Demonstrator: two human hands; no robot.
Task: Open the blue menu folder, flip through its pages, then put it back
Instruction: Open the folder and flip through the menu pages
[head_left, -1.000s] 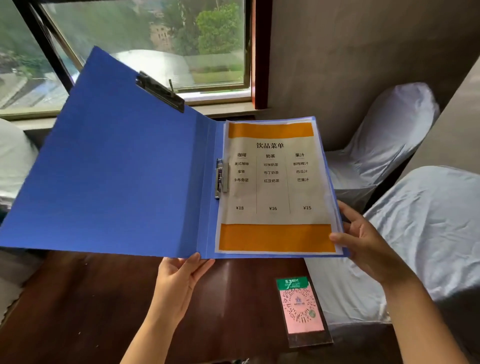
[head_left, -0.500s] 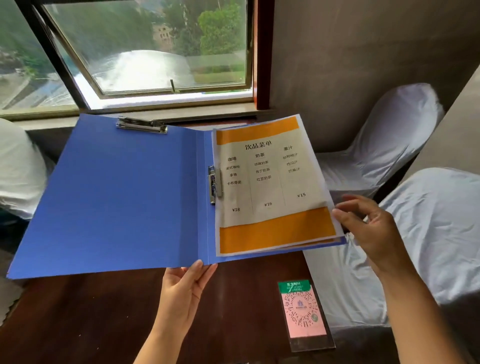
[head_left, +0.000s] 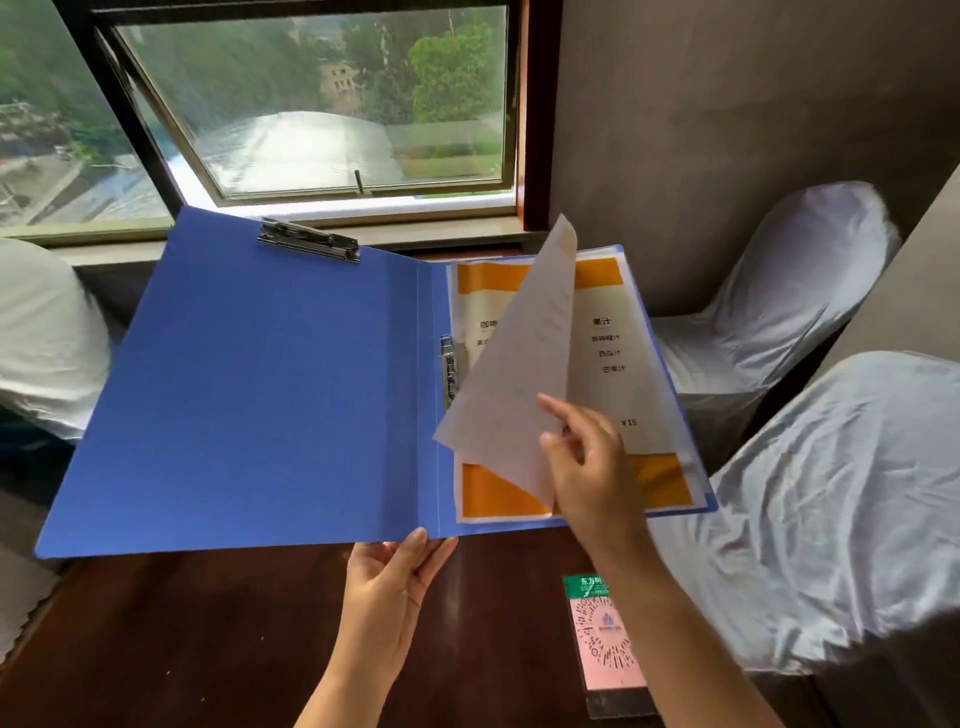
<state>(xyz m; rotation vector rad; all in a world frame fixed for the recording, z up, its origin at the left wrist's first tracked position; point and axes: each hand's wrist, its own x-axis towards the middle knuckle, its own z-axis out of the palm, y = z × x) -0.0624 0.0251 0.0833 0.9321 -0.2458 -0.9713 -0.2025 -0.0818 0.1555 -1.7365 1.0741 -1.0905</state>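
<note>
The blue menu folder (head_left: 249, 384) lies wide open in the air above the dark wooden table, its left cover empty apart from a metal clip at the top. My left hand (head_left: 387, 587) grips the folder's bottom edge at the spine. My right hand (head_left: 587, 467) pinches the top menu page (head_left: 511, 374) and has it lifted and curled over toward the left, its blank back showing. Beneath it lies another menu page (head_left: 608, 353) with orange bands and printed text.
A pink QR-code card (head_left: 605, 639) in a clear stand lies on the wooden table (head_left: 182, 649) below my right arm. White-covered chairs (head_left: 810, 493) stand at the right and one at the far left. A window is straight ahead.
The folder's left cover has dropped flatter. My right hand went from the page's right edge to pinching the top page and lifting it leftward, uncovering the page beneath.
</note>
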